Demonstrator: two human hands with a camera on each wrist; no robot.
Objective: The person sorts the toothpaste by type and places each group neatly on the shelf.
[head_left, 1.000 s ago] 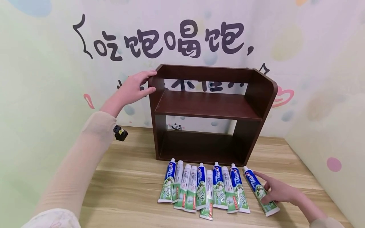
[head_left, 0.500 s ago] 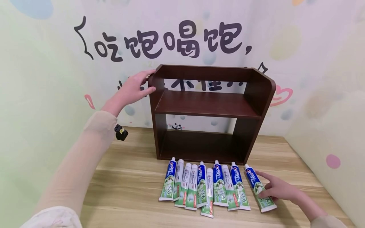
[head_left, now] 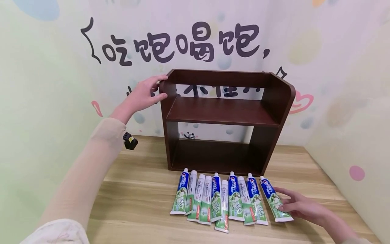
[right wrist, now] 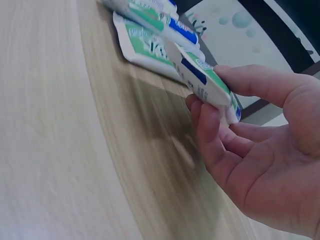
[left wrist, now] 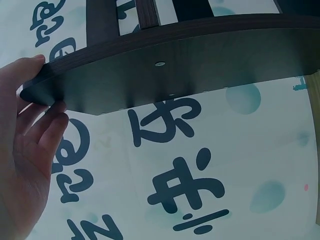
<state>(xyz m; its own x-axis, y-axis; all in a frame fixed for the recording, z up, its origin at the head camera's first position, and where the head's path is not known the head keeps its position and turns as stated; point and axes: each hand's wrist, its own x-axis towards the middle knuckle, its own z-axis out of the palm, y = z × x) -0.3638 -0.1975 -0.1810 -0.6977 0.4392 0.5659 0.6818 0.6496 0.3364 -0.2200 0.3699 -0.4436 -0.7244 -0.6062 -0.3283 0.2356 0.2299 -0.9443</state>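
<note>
My left hand (head_left: 146, 91) grips the upper left side panel of a dark brown two-tier wooden shelf (head_left: 225, 112). In the left wrist view the thumb of that hand (left wrist: 30, 145) lies on one side of the panel and fingers are on the other. Low on the right, my right hand (head_left: 301, 206) pinches a blue, white and green Crest toothpaste tube (head_left: 272, 196) near its flat end, cap toward the shelf. The right wrist view has this tube (right wrist: 200, 80) tilted between thumb and fingers. To its left, several more toothpaste tubes (head_left: 236, 196) lie side by side before the shelf.
The light wood table (head_left: 134, 200) meets a patterned wall (head_left: 307, 67) with large black characters behind the shelf. A small black object (head_left: 130, 141) shows beside the left forearm. Both shelf levels have openings at the back.
The flat end of the tube in my right hand has shifted slightly left and toward the shelf, with the hand following. My left hand keeps its place on the shelf.
</note>
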